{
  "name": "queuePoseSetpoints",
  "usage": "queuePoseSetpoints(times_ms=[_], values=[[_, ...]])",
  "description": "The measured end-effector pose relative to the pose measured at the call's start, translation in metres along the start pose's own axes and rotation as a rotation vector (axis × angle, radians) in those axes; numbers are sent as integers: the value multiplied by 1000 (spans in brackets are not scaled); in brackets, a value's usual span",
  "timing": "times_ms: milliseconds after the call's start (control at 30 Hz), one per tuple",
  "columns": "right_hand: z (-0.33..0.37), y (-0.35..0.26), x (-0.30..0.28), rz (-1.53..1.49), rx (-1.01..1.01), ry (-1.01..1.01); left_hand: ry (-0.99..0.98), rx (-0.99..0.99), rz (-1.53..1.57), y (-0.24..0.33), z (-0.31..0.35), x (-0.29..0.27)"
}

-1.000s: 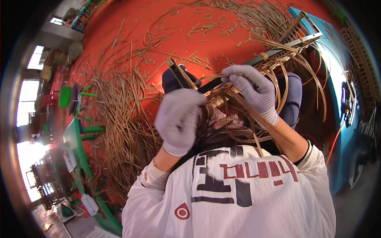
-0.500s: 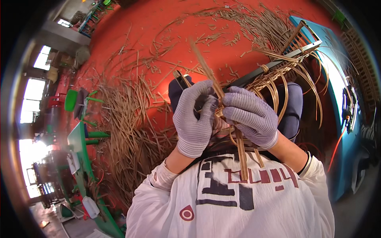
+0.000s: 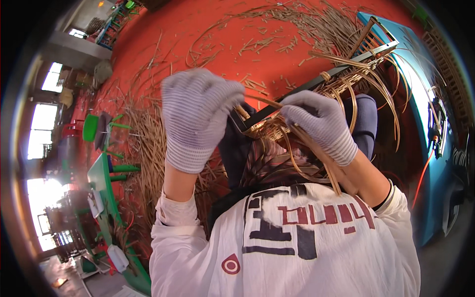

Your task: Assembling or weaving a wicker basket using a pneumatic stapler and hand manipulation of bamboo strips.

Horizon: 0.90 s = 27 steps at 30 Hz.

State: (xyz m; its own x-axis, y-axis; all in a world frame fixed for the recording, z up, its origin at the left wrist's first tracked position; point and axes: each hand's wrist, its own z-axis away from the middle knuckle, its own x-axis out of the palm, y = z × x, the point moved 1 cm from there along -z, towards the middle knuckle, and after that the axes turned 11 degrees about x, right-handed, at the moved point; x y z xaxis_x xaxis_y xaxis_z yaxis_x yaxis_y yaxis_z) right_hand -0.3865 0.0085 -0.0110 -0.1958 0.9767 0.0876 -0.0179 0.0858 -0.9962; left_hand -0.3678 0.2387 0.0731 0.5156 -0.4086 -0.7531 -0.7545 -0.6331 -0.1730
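Both my hands wear pale ribbed gloves. My left hand (image 3: 198, 116) is raised over the near-left corner of a dark metal frame (image 3: 292, 94), its fingers closed and slightly blurred. Between my two hands a flat brown rattan strip (image 3: 264, 100) is stretched. My right hand (image 3: 316, 121) pinches that strip just above the frame's edge. The frame rests slanting across my lap, with woven rattan (image 3: 269, 129) along its side and loose strand ends hanging from it. More long strips (image 3: 324, 168) trail beneath my right hand toward my shirt.
Piles of brown strips (image 3: 148, 143) cover the red floor at left, with another heap (image 3: 321, 29) at the far right. Short offcuts lie ahead. A green table (image 3: 106, 198) and small green stool (image 3: 91, 127) stand left. To the right is a blue panel (image 3: 420, 148) with an orange cord.
My left hand has moved up and left, away from my right hand, drawing the strip out between them. My right hand has shifted slightly, and the frame's left corner now shows.
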Motion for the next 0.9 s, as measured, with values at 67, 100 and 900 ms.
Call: queuePoseSetpoints(times_ms=[67,100,900], values=[[-1,-1,5,125,253,-32,46,50,-128,0,-5,-4],[-2,2,6,-47,278,-37,207,-11,-228,0,-8,-9],[20,-36,-52,95,-133,326,47,-783,392,3,77,67]])
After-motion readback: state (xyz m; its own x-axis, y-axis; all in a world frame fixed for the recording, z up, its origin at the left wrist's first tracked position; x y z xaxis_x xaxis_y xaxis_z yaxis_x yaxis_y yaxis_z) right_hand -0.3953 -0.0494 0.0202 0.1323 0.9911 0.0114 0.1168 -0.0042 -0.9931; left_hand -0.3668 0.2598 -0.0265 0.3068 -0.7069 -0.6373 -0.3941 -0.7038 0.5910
